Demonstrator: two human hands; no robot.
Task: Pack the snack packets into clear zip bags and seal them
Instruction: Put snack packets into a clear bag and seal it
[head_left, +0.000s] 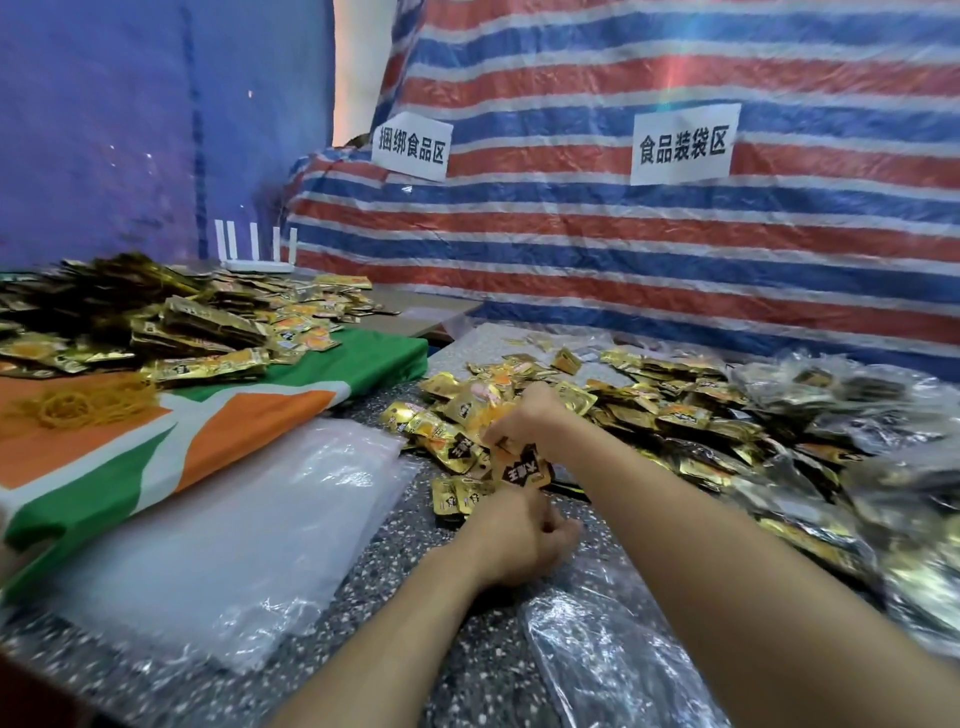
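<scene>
Here, the right hand (524, 421) reaches over the near edge of the pile (649, 415) of gold snack packets on the speckled desk (415, 597). Its fingers (498, 434) are curled downward and pinch a packet (522, 470) with a black label. The packet hangs just below the fingertips, tilted, over the pile's front edge.

The left hand (519, 535) sits nearer the body, just below that packet. Its fingers (563, 530) are curled in, but whether they hold anything cannot be told. A crinkled clear bag (597, 649) lies flat on the desk between the two forearms, its far end at the left hand.

Left of the hands lies a flat stack (234, 545) of clear bags, partly over a green, orange and white cloth (156, 441). On the cloth are loose rubber bands (78, 405) and a second heap (156, 322) of packets. At the right edge lie filled bags (883, 467), touching the pile. Behind the desk hangs a red, white and blue striped tarp (675, 249) with two paper signs (410, 148) (683, 145). A white router (254, 254) stands at the back left.
</scene>
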